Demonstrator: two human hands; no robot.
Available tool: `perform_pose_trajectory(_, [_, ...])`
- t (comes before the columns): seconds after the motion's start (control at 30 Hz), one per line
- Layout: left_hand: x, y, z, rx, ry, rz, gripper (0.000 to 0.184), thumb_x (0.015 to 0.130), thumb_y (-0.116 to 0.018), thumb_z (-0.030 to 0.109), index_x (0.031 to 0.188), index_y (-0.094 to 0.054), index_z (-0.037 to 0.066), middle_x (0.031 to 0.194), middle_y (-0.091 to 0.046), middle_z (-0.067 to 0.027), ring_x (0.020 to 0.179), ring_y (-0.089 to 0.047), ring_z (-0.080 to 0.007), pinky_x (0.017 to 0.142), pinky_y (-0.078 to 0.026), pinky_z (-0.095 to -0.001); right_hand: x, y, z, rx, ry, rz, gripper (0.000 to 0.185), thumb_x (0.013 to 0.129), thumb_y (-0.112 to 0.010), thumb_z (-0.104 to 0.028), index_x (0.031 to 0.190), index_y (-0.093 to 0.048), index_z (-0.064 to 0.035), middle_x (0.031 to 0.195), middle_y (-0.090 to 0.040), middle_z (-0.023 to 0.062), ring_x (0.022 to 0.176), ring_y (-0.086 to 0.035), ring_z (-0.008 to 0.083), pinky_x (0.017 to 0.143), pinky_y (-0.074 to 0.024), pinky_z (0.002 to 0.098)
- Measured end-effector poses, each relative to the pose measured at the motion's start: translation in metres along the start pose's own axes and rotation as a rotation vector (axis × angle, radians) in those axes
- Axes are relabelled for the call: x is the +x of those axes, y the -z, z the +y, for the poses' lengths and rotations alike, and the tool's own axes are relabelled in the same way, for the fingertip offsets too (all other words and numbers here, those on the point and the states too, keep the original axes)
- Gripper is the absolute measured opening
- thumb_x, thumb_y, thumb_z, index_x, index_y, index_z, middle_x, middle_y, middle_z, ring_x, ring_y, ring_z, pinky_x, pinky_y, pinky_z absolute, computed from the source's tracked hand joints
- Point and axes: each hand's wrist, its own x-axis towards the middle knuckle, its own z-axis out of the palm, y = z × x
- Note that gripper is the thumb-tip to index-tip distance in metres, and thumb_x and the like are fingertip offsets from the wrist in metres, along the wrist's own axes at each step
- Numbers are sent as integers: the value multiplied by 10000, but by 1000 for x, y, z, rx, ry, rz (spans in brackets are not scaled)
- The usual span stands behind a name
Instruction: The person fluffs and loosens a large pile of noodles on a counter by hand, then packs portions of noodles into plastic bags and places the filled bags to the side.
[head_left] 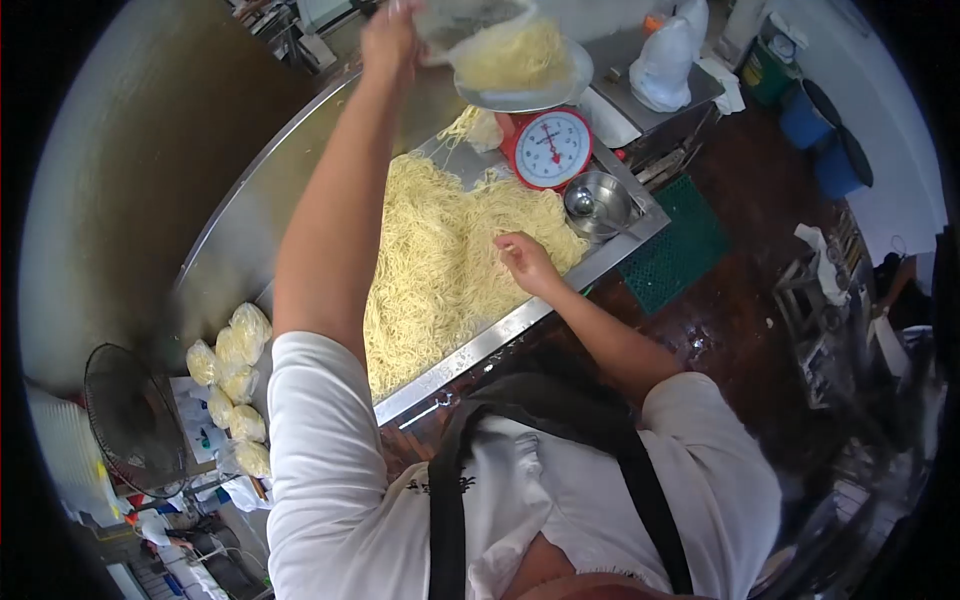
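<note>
At the top, my left hand (391, 38) is closed on the edge of a clear plastic bag (436, 40), blurred by motion. Yellow noodles (522, 58) lie in the weighing pan (530, 100), and the bag's film reaches over them; whether they are inside it I cannot tell. Beneath the pan stands a red dial scale (552, 148). My right hand (527, 263) hovers over a large noodle heap (430, 260), fingers curled in, with no noodles hanging from them. The heap spreads across a metal-rimmed table (470, 358).
Beside the scale sits a steel bowl (600, 205) with a rounded metal piece inside. Several bagged noodle portions (232, 370) lie at left near a fan (135, 420). White plastic bags (662, 65) rest on a side counter. Blue bins (842, 160) and a green mat (675, 245) are right.
</note>
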Motion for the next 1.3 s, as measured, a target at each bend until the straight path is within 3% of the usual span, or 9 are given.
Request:
perform_pose_trajectory(0.43, [-1,1,-30,364,64,8,359,956,-592,369,1007,-708,34,743,-613,-42,610,-539,-129,539,-468,-310,-41,73,5,27,-163,0,165,948,-576,-91,1087,-619,-12,902,-668,99,774,-657,175,702,-520,288])
perform_pose_trajectory(0.6, [20,7,-27,1000,-190,-39,723,750,-766,531,1171,-616,-37,973,-675,-171,845,-683,-238,664,-526,-298,-34,81,-5,41,-180,24,181,959,-558,-103,1104,-622,-15,898,-677,102,804,-670,169,726,-527,296])
perform_pose_trajectory(0.73, [40,7,-38,1187,-181,-50,823,701,-776,582,1191,-585,-50,962,-664,-171,797,-664,-218,569,-542,-325,-40,82,0,81,-198,39,185,964,-542,-103,1104,-625,-16,907,-679,95,804,-669,164,738,-526,288])
perform_pose_trajectory(0.83, [25,-4,-16,926,107,-13,754,676,-799,551,1124,-618,-29,1021,-673,-187,892,-669,-212,684,-559,-379,-48,84,3,58,-242,17,192,968,-529,-108,1105,-625,-14,919,-683,96,805,-669,163,739,-525,283])
perform_pose_trajectory(1.03, [30,6,-64,405,206,-140,493,816,-729,385,1115,-626,7,854,-669,-136,720,-653,-172,553,-535,-328,-63,77,3,19,-254,4,200,972,-531,-119,1116,-623,-13,891,-671,78,777,-657,144,728,-522,279])
perform_pose_trajectory(1.1, [46,20,-113,471,-295,-256,353,912,-610,353,1150,-632,93,796,-633,-52,685,-598,-155,542,-482,-328,-65,67,3,40,-271,-1,199,973,-537,-117,1120,-619,-10,882,-665,70,778,-655,140,729,-523,276])
perform_pose_trajectory(1.17, [19,32,-75,535,-348,-214,302,970,-532,337,1154,-641,124,738,-587,10,643,-543,-122,529,-431,-305,-63,49,8,113,-281,-38,198,978,-541,-119,1123,-616,-7,880,-660,60,787,-655,139,734,-525,273])
perform_pose_trajectory(1.23, [4,32,-61,780,-808,97,353,1033,-412,299,1070,-650,42,793,-648,-97,764,-630,-281,745,-529,-398,-60,37,7,159,-152,-71,200,989,-547,-136,1119,-615,-1,904,-662,53,820,-656,141,752,-538,277])
perform_pose_trajectory(1.3, [-19,65,0,461,-679,63,329,1015,-444,249,960,-687,33,913,-684,-128,892,-627,-264,840,-489,-392,-56,26,10,135,-205,-101,226,998,-541,-150,1138,-603,17,914,-651,73,839,-647,142,780,-555,287])
